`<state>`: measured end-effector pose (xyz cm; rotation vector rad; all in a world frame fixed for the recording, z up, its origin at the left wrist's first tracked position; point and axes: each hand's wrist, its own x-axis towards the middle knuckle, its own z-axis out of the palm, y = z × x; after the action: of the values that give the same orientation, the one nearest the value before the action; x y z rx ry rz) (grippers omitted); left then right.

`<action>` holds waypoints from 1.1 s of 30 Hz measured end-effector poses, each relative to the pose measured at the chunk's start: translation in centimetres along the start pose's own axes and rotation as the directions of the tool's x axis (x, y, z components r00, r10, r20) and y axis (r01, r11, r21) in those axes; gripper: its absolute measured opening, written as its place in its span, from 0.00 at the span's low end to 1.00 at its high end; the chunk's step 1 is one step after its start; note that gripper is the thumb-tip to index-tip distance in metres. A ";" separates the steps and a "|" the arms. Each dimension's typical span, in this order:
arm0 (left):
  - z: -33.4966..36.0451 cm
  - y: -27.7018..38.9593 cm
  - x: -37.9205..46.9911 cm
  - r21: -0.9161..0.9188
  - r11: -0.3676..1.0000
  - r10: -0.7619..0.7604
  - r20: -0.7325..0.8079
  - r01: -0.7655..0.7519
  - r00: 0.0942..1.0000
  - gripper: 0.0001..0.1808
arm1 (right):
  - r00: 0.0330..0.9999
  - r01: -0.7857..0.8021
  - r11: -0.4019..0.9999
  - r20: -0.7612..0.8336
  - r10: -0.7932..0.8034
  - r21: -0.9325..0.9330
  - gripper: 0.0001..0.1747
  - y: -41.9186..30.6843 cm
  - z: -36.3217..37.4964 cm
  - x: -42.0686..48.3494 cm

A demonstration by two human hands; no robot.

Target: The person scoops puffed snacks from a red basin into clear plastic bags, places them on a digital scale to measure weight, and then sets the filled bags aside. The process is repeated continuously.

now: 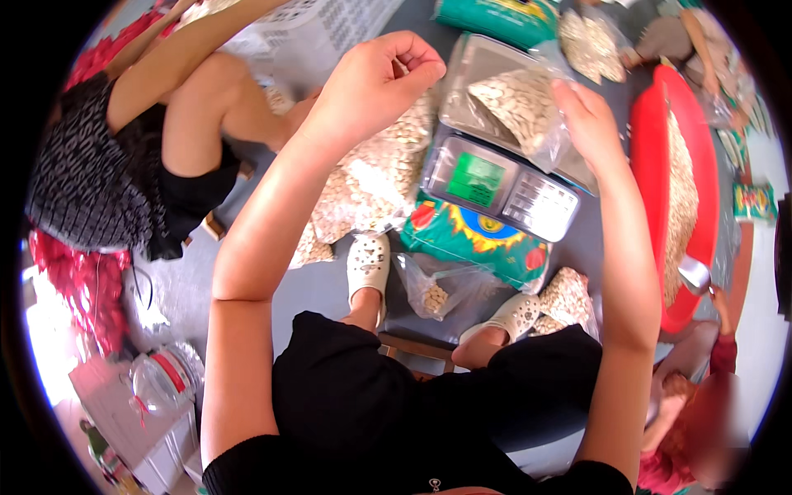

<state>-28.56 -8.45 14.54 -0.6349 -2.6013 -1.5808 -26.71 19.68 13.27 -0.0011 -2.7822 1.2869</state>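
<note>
A clear plastic bag of pale seeds (516, 105) lies on the metal pan of a digital scale (461, 114), whose display is lit green. My right hand (585, 124) grips the bag's loose end at the right of the pan. Left of the scale, my left hand (383, 80) is raised with its thumb and fingertips close together; whether something small is between them I cannot tell. Beneath the left hand lies a large clear bag of the same pale seeds (365, 192). The scale stands by a green printed sack (476, 241).
A red basin (649, 154) of seeds stands right, where a person holds a metal scoop (694, 275). Another person sits left. A white plastic crate (328, 31) and another green sack (501, 21) are ahead. Between my shoes lies a small bag with few seeds (436, 297).
</note>
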 end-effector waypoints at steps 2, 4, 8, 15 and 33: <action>-1.7 -1.1 -0.8 -0.077 0.997 -0.005 -0.102 -0.003 0.995 0.07 | 0.976 -0.218 0.825 0.114 0.186 0.522 0.16 -3.4 1.0 -1.0; -3.8 -1.4 -1.5 -0.123 0.992 -0.012 -0.188 -0.011 0.982 0.07 | 0.935 -0.352 0.525 0.272 0.227 0.775 0.15 -6.3 0.9 -1.5; -6.8 -1.1 -3.2 -0.380 0.924 -0.146 -0.248 0.042 0.958 0.01 | 0.753 -0.654 0.341 0.624 0.209 0.675 0.12 -9.1 5.5 -4.3; -9.5 -3.7 -6.7 -0.154 0.981 -0.145 -0.192 0.116 0.971 0.07 | 0.509 -0.786 0.493 0.844 0.171 0.374 0.17 -8.0 21.7 -9.1; 1.3 -8.7 -12.1 0.902 0.432 -0.709 0.354 -0.021 0.610 0.50 | 0.669 -0.196 0.568 0.315 0.674 -0.799 0.33 12.7 -8.4 -13.1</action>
<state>-20.32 -14.76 3.70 -0.5981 -3.7312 0.3707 -13.43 33.86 8.12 -0.5087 -3.8463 0.0423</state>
